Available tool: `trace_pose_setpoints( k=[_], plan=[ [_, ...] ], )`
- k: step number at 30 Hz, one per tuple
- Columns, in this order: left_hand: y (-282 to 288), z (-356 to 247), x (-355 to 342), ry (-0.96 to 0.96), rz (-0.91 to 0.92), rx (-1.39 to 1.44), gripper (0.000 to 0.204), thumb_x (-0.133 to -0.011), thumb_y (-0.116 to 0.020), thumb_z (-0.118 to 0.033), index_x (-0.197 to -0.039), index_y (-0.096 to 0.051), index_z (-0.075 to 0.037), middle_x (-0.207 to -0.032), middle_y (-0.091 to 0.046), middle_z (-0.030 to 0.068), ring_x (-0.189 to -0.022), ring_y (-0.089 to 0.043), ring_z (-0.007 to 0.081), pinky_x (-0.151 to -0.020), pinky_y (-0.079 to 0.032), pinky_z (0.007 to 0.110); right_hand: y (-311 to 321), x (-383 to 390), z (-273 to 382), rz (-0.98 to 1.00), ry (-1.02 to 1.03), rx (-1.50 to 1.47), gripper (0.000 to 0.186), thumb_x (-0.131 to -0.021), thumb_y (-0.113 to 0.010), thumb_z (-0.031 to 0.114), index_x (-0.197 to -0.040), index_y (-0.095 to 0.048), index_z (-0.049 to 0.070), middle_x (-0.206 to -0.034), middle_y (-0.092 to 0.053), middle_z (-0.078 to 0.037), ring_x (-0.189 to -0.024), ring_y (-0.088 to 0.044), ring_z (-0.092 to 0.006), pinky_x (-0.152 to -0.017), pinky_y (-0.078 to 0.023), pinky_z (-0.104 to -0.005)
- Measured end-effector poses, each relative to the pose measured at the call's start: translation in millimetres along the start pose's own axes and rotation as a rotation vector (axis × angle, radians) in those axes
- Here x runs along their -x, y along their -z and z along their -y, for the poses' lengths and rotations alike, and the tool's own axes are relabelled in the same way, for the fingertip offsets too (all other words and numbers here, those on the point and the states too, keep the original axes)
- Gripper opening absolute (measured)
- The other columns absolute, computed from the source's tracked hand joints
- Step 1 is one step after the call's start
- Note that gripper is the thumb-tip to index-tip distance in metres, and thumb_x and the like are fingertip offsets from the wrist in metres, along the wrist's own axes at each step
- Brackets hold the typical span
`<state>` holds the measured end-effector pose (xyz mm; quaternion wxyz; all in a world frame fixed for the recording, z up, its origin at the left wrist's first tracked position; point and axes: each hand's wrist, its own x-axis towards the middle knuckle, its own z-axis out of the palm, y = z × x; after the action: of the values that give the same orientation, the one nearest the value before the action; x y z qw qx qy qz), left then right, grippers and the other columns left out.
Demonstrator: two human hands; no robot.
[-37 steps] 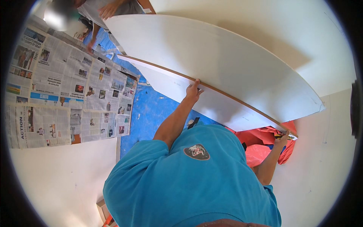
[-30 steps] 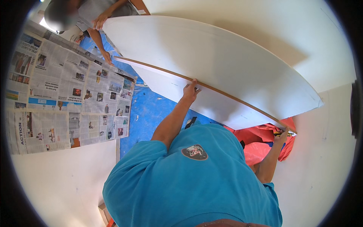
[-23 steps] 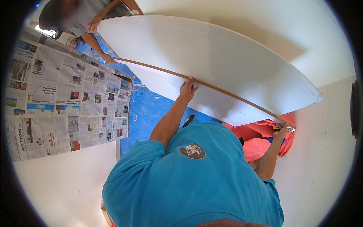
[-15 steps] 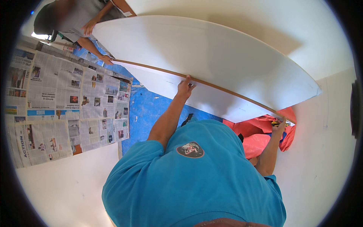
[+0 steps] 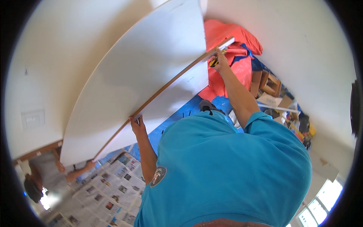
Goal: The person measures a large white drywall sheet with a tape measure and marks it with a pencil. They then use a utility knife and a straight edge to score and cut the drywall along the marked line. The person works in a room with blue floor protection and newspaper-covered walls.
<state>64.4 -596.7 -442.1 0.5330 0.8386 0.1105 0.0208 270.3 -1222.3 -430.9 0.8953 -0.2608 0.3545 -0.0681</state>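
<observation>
A large white panel [image 5: 132, 72] stands leaning near the wall, its far edge bent by the lens. Across it runs a long brown-edged strip [image 5: 170, 84]. My left hand [image 5: 138, 126] pinches the strip toward its lower left part, thumb and fingers around its edge. At the upper right end my right hand [image 5: 220, 62] is closed around a yellow-and-black hand tool [image 5: 214, 61] and sits against the strip. The tool's exact kind is partly hidden by my fingers. At the lower left, a co-worker's hand [image 5: 84, 168] touches the strip's other end.
Red sheeting [image 5: 230, 75] lies bunched beyond my right hand. Blue sheeting [image 5: 166, 123] covers the floor under the panel. Newspaper sheets [image 5: 113, 185] spread at lower left. Cardboard boxes [image 5: 269, 84] and assorted items stand to the right along the wall.
My view has turned to the right, so the panel and strip now slant up to the right. Both my hands stay on the strip, and the tool stays in my right hand.
</observation>
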Motion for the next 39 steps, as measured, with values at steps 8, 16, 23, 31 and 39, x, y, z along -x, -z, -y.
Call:
trace_pose_setpoints(
  k=[8, 16, 23, 31, 39],
  plan=[
    [-3, -22, 1, 0.031, -0.011, 0.159, 0.06, -0.113, -0.052, -0.043, -0.154, -0.04, 0.001, -0.153, -0.046, 0.0177, -0.142, -0.049, 0.0316, -0.121, -0.049, 0.048, -19, 28, -7, -0.113, -0.067, 0.04, 0.037, -0.09, -0.09, 0.032, -0.093, -0.059, 0.012, -0.074, -0.055, -0.001, -0.059, -0.055, -0.0144, -0.056, -0.054, -0.0327],
    [-91, -84, 4, 0.754, -0.379, 1.312, 0.079, -0.107, -0.063, -0.049, -0.159, -0.03, 0.0, -0.159, -0.038, 0.0208, -0.145, -0.046, 0.0389, -0.128, -0.039, 0.054, -19, 38, -8, -0.086, -0.073, 0.073, 0.037, -0.09, -0.09, 0.032, -0.097, -0.059, 0.012, -0.075, -0.055, -0.001, -0.058, -0.054, -0.015, -0.058, -0.053, -0.0364],
    [-278, -165, 8, 0.861, 0.439, 0.931, 0.094, -0.104, -0.068, -0.049, -0.164, -0.017, 0.003, -0.159, -0.038, 0.0233, -0.146, -0.046, 0.0403, -0.124, -0.041, 0.054, -21, 42, 4, -0.044, -0.131, 0.104, 0.035, -0.092, -0.088, 0.03, -0.099, -0.059, 0.013, -0.081, -0.055, -0.002, -0.06, -0.055, -0.0147, -0.061, -0.055, -0.0383],
    [-357, -223, -42, 0.763, 0.346, 1.073, 0.085, -0.101, -0.073, -0.046, -0.161, -0.028, -0.006, -0.158, -0.039, 0.02, -0.143, -0.048, 0.0364, -0.124, -0.041, 0.053, -13, 36, 3, -0.097, -0.2, 0.076, 0.033, -0.092, -0.087, 0.025, -0.103, -0.059, 0.011, -0.087, -0.055, -0.002, -0.063, -0.055, -0.0158, -0.059, -0.056, -0.0385],
    [-409, -228, -61, 0.795, 0.086, 1.329, 0.059, -0.095, -0.085, -0.024, -0.139, -0.052, -0.004, -0.136, -0.06, 0.0137, -0.132, -0.059, 0.0324, -0.117, -0.051, 0.045, -1, 31, 17, -0.039, -0.223, 0.16, 0.028, -0.098, -0.082, 0.029, -0.101, -0.06, 0.012, -0.082, -0.063, -0.002, -0.059, -0.055, -0.0127, -0.057, -0.054, -0.0331]
  ],
)
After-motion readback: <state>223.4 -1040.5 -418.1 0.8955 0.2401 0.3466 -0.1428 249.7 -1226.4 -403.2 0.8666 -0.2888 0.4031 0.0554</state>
